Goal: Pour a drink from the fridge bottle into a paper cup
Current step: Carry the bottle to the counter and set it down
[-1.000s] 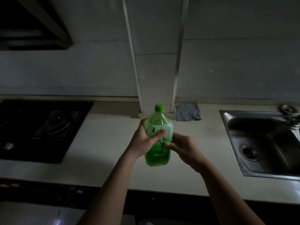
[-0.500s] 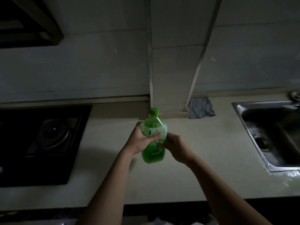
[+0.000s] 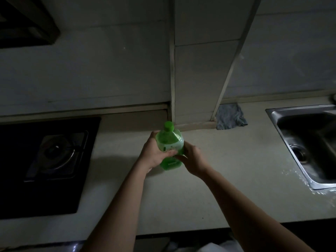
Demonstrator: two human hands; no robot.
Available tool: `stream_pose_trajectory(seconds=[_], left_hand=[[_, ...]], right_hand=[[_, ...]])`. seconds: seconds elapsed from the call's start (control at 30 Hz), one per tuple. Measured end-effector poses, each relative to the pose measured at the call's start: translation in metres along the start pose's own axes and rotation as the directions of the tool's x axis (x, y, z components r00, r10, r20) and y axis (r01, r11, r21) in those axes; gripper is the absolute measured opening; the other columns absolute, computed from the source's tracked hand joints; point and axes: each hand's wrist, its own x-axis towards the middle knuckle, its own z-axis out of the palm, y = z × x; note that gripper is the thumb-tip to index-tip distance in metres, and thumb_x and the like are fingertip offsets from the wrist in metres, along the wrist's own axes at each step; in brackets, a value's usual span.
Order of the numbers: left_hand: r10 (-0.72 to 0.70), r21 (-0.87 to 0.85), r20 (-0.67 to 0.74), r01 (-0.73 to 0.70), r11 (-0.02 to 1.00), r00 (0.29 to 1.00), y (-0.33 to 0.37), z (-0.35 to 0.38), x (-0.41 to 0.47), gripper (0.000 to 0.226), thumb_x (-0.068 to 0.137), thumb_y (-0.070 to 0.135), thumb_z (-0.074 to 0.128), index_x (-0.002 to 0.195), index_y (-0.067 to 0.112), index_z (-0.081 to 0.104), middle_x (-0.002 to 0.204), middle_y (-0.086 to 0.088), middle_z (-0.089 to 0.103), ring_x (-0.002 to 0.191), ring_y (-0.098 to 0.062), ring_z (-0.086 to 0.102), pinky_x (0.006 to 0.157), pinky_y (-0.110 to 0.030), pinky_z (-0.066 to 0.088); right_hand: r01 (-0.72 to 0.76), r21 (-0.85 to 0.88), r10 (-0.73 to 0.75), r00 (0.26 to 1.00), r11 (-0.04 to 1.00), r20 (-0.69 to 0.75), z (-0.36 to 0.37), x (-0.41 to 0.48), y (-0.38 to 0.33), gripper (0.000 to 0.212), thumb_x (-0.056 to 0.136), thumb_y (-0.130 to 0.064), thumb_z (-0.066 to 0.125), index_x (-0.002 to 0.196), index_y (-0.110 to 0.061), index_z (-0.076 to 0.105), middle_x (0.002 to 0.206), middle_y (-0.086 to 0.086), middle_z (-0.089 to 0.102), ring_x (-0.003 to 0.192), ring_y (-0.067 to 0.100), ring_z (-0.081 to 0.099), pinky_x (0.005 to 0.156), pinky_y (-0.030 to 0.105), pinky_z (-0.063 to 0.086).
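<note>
A pale tiled wall (image 3: 91, 70) fills the upper half of the dim view, with a boxed-in column (image 3: 205, 70) standing out from it near the middle. Below it a light countertop (image 3: 227, 188) runs from side to side. A black gas hob (image 3: 45, 160) is set into the countertop on the left and a steel sink (image 3: 272, 117) on the right, with wet glints on the counter at the sink's near edge. The dark corner of a range hood (image 3: 27, 24) hangs at the top left. A grey cloth (image 3: 230, 116) lies crumpled at the foot of the column, on its right side. Between hob and sink, in front of the column, a green plastic bottle (image 3: 170, 142) stands upright with its green cap (image 3: 168, 126) on; whether its base touches the counter cannot be told. The left hand (image 3: 154, 151) wraps the bottle's left side with the thumb laid across the label. The right hand (image 3: 193, 159) grips the lower right side, fingers curled round it.
</note>
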Motion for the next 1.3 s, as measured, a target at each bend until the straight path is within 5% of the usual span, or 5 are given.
stream_pose_trajectory(seconds=[0.3,0.57,0.77,0.93,1.3], left_hand=[[0.042,0.052,0.013,-0.042,0.998,0.999,-0.026,0.020,0.008,0.085,0.063,0.019,0.092,0.132,0.028,0.042,0.122,0.009,0.057,0.117,-0.014,0.054,0.095,-0.027,0.043],[0.059,0.068,0.077,-0.064,0.996,0.995,-0.025,0.015,0.025,0.083,0.066,0.016,0.089,0.128,0.035,0.037,0.126,0.005,0.053,0.118,-0.015,0.051,0.102,-0.036,0.045],[0.053,0.078,0.115,-0.063,0.995,0.992,-0.026,0.012,0.036,0.085,0.067,0.020,0.089,0.131,0.033,0.035,0.127,0.005,0.051,0.120,-0.014,0.050,0.104,-0.039,0.044],[0.039,0.099,0.138,-0.053,0.994,0.990,-0.028,0.010,0.039,0.088,0.068,0.022,0.089,0.137,0.027,0.035,0.126,0.008,0.045,0.120,-0.011,0.046,0.104,-0.033,0.041],[0.020,0.252,-0.062,-0.004,0.968,0.998,-0.031,0.020,0.033,0.091,0.063,0.035,0.090,0.138,0.023,0.041,0.129,0.001,0.049,0.119,-0.018,0.051,0.100,-0.036,0.047]], right_hand=[[-0.048,-0.046,0.041,0.988,0.998,-0.150,0.020,-0.006,0.018,0.044,0.089,-0.012,0.067,0.131,-0.011,0.053,0.112,-0.013,0.062,0.101,-0.007,0.058,0.082,0.000,0.044],[-0.043,-0.117,0.023,0.985,0.992,-0.169,0.024,0.009,0.029,0.046,0.090,-0.016,0.066,0.132,-0.009,0.049,0.119,0.003,0.068,0.107,0.012,0.066,0.089,0.031,0.057],[-0.112,-0.116,0.092,0.982,0.987,-0.164,0.022,0.018,0.028,0.042,0.092,-0.014,0.063,0.132,-0.008,0.049,0.121,0.004,0.066,0.109,0.015,0.064,0.092,0.024,0.053],[-0.135,-0.109,0.117,0.981,0.985,-0.158,0.023,0.018,0.029,0.041,0.093,-0.015,0.061,0.132,-0.009,0.050,0.122,0.005,0.066,0.112,0.016,0.064,0.093,0.032,0.055],[-0.040,-0.050,0.032,0.987,0.998,-0.157,0.022,0.014,0.020,0.055,0.090,-0.035,0.055,0.140,-0.015,0.042,0.130,0.000,0.059,0.119,0.007,0.057,0.097,0.025,0.052]])
